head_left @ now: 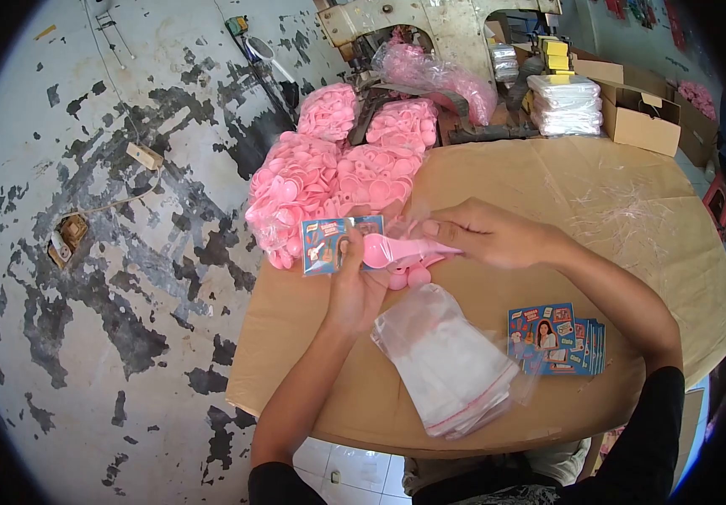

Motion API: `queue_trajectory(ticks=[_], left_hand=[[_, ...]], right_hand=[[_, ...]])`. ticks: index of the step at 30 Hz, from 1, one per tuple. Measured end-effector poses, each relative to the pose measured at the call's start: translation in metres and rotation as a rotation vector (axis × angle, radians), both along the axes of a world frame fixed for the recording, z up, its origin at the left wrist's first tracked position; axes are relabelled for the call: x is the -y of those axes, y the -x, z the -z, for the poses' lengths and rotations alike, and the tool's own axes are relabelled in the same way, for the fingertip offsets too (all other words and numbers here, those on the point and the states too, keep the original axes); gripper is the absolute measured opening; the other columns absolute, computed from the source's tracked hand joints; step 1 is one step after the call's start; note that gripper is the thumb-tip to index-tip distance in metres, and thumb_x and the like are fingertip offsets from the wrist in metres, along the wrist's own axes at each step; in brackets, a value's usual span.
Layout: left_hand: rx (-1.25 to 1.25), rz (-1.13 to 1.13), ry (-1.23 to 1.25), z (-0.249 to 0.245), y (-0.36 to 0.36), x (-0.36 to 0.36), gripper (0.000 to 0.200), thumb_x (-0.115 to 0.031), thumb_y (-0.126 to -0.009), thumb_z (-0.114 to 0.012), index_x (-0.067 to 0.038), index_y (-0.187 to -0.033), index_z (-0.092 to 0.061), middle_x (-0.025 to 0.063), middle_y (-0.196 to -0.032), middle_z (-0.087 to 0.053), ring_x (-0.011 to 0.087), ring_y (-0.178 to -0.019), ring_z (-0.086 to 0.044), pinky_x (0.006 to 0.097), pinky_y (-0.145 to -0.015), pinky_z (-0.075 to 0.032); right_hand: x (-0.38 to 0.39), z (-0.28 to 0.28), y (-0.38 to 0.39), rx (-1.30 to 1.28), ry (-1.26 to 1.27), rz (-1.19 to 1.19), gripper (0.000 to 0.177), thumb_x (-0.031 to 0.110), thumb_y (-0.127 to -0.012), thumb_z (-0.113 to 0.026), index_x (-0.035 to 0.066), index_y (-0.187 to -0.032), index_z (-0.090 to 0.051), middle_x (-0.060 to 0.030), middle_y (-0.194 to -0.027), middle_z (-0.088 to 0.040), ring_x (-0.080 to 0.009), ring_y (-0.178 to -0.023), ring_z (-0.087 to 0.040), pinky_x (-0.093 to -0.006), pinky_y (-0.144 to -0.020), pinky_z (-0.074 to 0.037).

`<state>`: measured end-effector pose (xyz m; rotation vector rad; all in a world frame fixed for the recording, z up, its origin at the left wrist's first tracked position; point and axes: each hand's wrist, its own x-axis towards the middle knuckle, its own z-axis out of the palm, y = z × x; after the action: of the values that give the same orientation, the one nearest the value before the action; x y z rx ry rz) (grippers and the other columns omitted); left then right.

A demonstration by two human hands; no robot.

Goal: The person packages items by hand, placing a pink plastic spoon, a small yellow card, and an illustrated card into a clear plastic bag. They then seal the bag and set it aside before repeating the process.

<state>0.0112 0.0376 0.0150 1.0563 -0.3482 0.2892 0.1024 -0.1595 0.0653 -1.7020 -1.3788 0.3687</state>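
Observation:
My left hand (356, 290) is closed around a blue printed card (321, 257), which seems to sit in a clear plastic bag. Against the card lies a pink plastic spoon (377, 250), its handle pointing right. My right hand (498, 237) has thumb and fingers pinched at the clear plastic (409, 225) by the spoon's handle; exactly what lies between the fingertips is partly hidden. Just below, several loose pink spoons (413, 278) rest on the table. Nearer to me is a fanned stack of clear plastic bags (439, 362), and to its right a stack of blue cards (552, 337).
Large clear bags of pink spoons (296, 181) stand at the table's back left. Behind the brown-covered table (296, 362) is a worn metal machine (430, 29). Wrapped packs (565, 105) and a cardboard box (645, 122) sit at the back right. Plastic threads (624, 215) lie at right.

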Motion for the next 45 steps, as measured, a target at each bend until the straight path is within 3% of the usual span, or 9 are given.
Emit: queue_trajectory(ticks=[5,8,11,20,27,31,34,41,45], left_hand=[[-0.174,0.127,-0.085,0.011,0.002,0.0,0.048,-0.048,-0.101,-0.032,-0.016,-0.137,-0.035,0.0161,-0.139,-0.046,0.0304,-0.124,-0.052,0.0463,-0.101,-0.045],[-0.115,0.169,-0.065,0.019,-0.002,-0.008,0.047,-0.046,-0.102,-0.033,-0.013,-0.136,-0.037,0.0117,-0.136,-0.049,0.0263,-0.124,-0.052,0.0406,-0.096,-0.048],[-0.071,0.127,-0.018,0.002,0.003,0.001,0.048,-0.044,-0.102,-0.035,-0.01,-0.136,-0.037,0.0124,-0.132,-0.052,0.0267,-0.119,-0.056,0.0396,-0.096,-0.049],[-0.267,-0.21,-0.171,0.017,-0.015,-0.018,0.054,-0.032,-0.101,-0.046,-0.001,-0.142,-0.031,0.0154,-0.127,-0.049,0.0246,-0.122,-0.049,0.0374,-0.105,-0.042],[0.212,-0.236,-0.941,0.014,0.01,0.023,0.07,-0.014,-0.088,-0.064,0.001,-0.145,-0.027,0.0131,-0.13,-0.051,0.0233,-0.121,-0.051,0.0336,-0.102,-0.04],[-0.127,-0.076,-0.897,0.014,0.022,0.039,0.052,-0.012,-0.093,-0.059,0.002,-0.138,-0.037,0.0131,-0.124,-0.057,0.023,-0.114,-0.057,0.0341,-0.095,-0.046],[-0.146,0.055,-0.533,0.013,0.017,0.038,0.039,-0.012,-0.095,-0.057,0.003,-0.13,-0.046,0.012,-0.117,-0.063,0.0211,-0.105,-0.063,0.0328,-0.089,-0.051],[-0.259,0.417,-0.61,0.005,0.026,0.032,0.044,-0.012,-0.093,-0.061,0.001,-0.132,-0.044,0.0142,-0.117,-0.064,0.0226,-0.106,-0.064,0.035,-0.088,-0.053],[-0.232,0.235,-0.457,-0.004,0.028,0.034,0.039,-0.019,-0.099,-0.05,0.001,-0.132,-0.044,0.0148,-0.113,-0.064,0.0238,-0.101,-0.066,0.0358,-0.086,-0.054]], right_hand=[[-0.008,0.008,0.017,0.321,-0.044,0.059,0.023,0.019,-0.096,-0.053,0.002,-0.109,-0.062,-0.0177,-0.089,-0.067,-0.0269,-0.079,-0.067,-0.0368,-0.07,-0.049],[-0.013,0.013,0.013,0.124,-0.262,0.072,0.022,0.019,-0.094,-0.057,0.003,-0.107,-0.063,-0.0166,-0.083,-0.065,-0.0228,-0.068,-0.064,-0.0367,-0.062,-0.048],[-0.004,0.001,0.01,0.168,-0.217,0.268,0.013,0.01,-0.093,-0.058,0.003,-0.102,-0.065,0.0002,-0.066,-0.052,-0.0045,-0.06,-0.044,-0.0236,-0.054,-0.038],[0.023,-0.041,-0.003,0.392,-0.369,0.487,0.013,0.016,-0.089,-0.064,0.003,-0.085,-0.065,0.0025,-0.055,-0.045,-0.0038,-0.054,-0.04,-0.0247,-0.049,-0.034],[0.022,-0.034,0.021,0.255,-0.243,0.314,0.019,0.018,-0.087,-0.062,0.001,-0.079,-0.067,-0.0077,-0.056,-0.057,-0.0161,-0.05,-0.053,-0.0324,-0.052,-0.043],[0.017,-0.038,0.039,0.235,-0.233,0.267,0.026,0.024,-0.088,-0.061,-0.001,-0.091,-0.067,-0.0166,-0.066,-0.064,-0.0299,-0.059,-0.063,-0.0403,-0.061,-0.05],[0.01,-0.029,0.024,0.616,-0.569,0.431,0.032,0.025,-0.088,-0.062,-0.002,-0.104,-0.064,-0.0195,-0.074,-0.066,-0.0312,-0.065,-0.066,-0.0406,-0.063,-0.051],[0.017,-0.026,0.009,0.183,-0.167,0.228,0.033,0.02,-0.088,-0.063,-0.002,-0.112,-0.06,-0.0201,-0.076,-0.066,-0.0268,-0.064,-0.066,-0.037,-0.061,-0.05],[0.02,-0.034,0.017,0.197,-0.126,0.247,0.026,0.016,-0.089,-0.062,0.0,-0.109,-0.062,-0.0175,-0.071,-0.066,-0.0255,-0.062,-0.065,-0.0373,-0.06,-0.05]])
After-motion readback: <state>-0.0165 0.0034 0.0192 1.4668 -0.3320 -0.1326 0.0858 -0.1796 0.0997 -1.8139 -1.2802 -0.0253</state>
